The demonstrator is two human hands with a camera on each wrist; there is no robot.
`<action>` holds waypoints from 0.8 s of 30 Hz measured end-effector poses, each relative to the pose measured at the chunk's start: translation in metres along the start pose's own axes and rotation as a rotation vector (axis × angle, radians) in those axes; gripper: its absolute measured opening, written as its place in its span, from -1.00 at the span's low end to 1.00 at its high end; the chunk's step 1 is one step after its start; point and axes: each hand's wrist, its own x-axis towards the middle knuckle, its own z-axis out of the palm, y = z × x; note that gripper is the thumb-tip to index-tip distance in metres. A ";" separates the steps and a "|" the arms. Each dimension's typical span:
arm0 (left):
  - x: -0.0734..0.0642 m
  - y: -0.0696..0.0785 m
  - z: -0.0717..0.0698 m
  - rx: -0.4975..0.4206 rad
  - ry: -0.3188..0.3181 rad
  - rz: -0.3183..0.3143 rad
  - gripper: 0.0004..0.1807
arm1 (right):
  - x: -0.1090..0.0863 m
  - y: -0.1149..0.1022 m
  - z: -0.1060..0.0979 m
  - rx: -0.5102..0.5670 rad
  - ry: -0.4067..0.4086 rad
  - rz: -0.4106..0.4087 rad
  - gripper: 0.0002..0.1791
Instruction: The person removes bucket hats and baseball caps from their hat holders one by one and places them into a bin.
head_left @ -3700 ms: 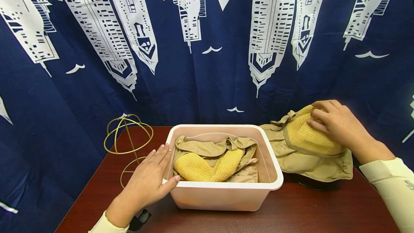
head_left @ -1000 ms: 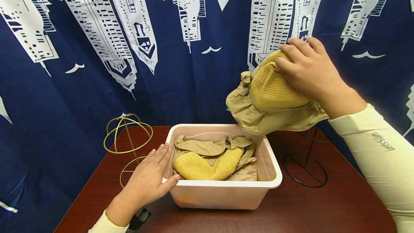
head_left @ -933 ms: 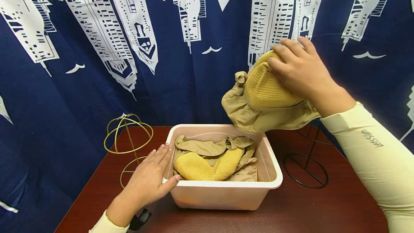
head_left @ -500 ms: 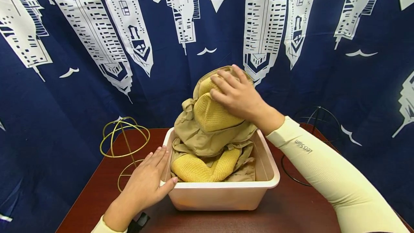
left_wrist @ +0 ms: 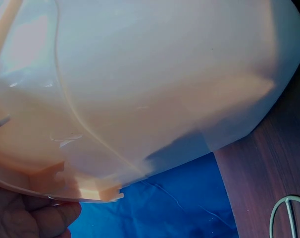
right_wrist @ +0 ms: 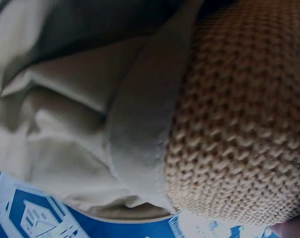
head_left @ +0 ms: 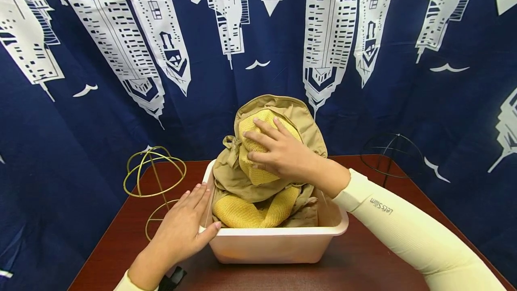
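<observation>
In the head view, my right hand point(head_left: 282, 149) holds a sun hat by its yellow knitted crown point(head_left: 264, 120), fingers spread over it. The hat's beige cloth brim point(head_left: 303, 118) stands tilted up at the back, over a pale pink plastic bin point(head_left: 270, 246). A second hat with a yellow knitted crown point(head_left: 238, 210) lies folded in the bin. My left hand point(head_left: 181, 223) rests along the bin's left rim, fingers straight, thumb at the front corner. The right wrist view shows the knitted crown point(right_wrist: 239, 124) close beside beige cloth point(right_wrist: 135, 114). The left wrist view shows the bin's wall point(left_wrist: 165, 74).
A gold wire hat stand point(head_left: 155, 172) stands left of the bin, a black wire stand point(head_left: 389, 156) behind my right forearm. The dark red table point(head_left: 363, 255) meets a blue curtain point(head_left: 226, 116) printed with white buildings. A black strap point(head_left: 173, 277) lies by my left wrist.
My right hand has lifted the hat off the black stand, carried it left over the bin and lowered it onto the other hat. My left hand has stayed at the rim.
</observation>
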 end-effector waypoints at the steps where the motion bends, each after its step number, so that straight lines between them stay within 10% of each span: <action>1: 0.000 0.000 0.000 0.001 0.000 0.000 -0.16 | -0.001 -0.004 0.000 0.015 -0.020 -0.002 -0.78; 24: 0.000 -0.001 0.001 -0.023 -0.023 -0.028 -0.13 | -0.016 -0.031 0.039 0.293 -0.434 -0.067 -0.66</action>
